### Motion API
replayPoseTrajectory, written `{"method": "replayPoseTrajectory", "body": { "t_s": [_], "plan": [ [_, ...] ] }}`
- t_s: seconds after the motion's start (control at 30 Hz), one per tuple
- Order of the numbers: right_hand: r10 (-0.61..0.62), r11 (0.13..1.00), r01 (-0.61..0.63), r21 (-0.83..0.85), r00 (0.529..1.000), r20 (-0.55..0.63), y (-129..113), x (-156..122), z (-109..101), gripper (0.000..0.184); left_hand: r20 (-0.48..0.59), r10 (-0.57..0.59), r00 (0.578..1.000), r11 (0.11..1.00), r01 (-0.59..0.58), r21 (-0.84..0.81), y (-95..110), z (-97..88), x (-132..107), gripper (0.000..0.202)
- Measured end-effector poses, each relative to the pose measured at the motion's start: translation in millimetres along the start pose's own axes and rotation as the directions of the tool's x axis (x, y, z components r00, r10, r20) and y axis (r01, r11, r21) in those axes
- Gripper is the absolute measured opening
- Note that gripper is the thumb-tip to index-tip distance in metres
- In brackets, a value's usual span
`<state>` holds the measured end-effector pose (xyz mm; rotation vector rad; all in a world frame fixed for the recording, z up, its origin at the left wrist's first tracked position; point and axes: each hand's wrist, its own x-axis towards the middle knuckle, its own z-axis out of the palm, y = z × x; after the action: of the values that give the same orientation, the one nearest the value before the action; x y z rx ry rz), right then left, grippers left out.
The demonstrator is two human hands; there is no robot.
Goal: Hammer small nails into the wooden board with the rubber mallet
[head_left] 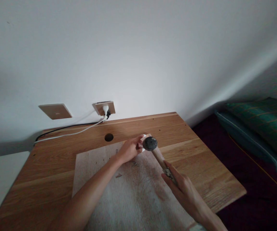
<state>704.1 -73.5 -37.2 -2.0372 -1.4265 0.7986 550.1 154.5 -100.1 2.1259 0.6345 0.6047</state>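
My right hand [175, 179] is wrapped round the wooden handle of a rubber mallet [150, 143]. The mallet's dark, round head is raised over the far edge of a worn, whitish board [129, 189]. Just left of the head, my left hand [130, 149] has its fingers closed at a small white object [144, 138], which the mallet partly hides; its kind does not show. A few small metal pieces, like nails [135, 163], lie on the board below my left hand.
The board rests on a wooden tabletop [191, 154] with a round cable hole [109, 137]. Behind it, a wall socket [104, 108] holds plugs with a white and a black cable. A blank wall plate [56, 111] is farther left. Cushions [261, 128] lie on purple fabric at right.
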Motion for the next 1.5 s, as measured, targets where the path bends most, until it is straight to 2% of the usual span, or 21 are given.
{"method": "replayPoseTrajectory", "body": {
  "t_s": [0.17,0.47,0.67,0.8,0.93,1.1,1.2,1.3,1.4,1.5],
  "plan": [
    [-0.019,1.0,0.019,0.009,1.0,-0.018,3,0,3,0.052,0.002,0.001,1.0,1.0,-0.001,0.024,1,-1.4,0,0.066],
    [0.006,1.0,-0.006,-0.009,1.0,-0.021,2,-1,0,0.059,0.006,-0.004,1.0,1.0,0.004,-0.026,-2,0.1,-1,0.068],
    [-0.02,1.0,0.02,-0.015,1.0,-0.015,3,0,-1,0.053,-0.002,0.0,1.0,1.0,0.0,-0.009,-1,-0.6,0,0.066],
    [0.025,1.0,-0.024,0.007,0.997,-0.071,6,-3,-6,0.055,0.002,-0.031,1.0,0.999,0.031,-0.027,-1,-0.8,0,0.062],
    [0.103,0.995,-0.101,0.015,0.979,-0.178,26,-7,-14,0.058,-0.025,-0.047,0.999,0.997,0.045,-0.063,1,-7.5,1,0.054],
    [0.284,0.957,-0.267,0.11,0.939,-0.194,65,-9,-26,0.069,-0.035,-0.093,0.995,0.976,0.085,-0.199,5,-31.6,1,0.044],
    [0.262,0.965,-0.256,0.058,0.938,-0.225,82,-7,-34,0.067,-0.08,-0.19,0.979,0.916,0.147,-0.374,10,-47.5,-6,0.034],
    [0.235,0.968,-0.249,-0.025,0.938,-0.257,91,-2,-37,0.059,-0.083,-0.318,0.944,0.781,0.211,-0.588,17,-58.3,-20,0.041],
    [0.078,0.982,-0.132,-0.133,0.935,-0.346,100,3,-37,0.048,-0.082,-0.423,0.903,0.661,0.245,-0.709,23,-63.9,-36,0.051],
    [-0.066,0.971,-0.031,-0.239,0.919,-0.389,113,5,-37,0.043,-0.097,-0.491,0.866,0.611,0.263,-0.746,28,-66.9,-51,0.052]
  ]
}}
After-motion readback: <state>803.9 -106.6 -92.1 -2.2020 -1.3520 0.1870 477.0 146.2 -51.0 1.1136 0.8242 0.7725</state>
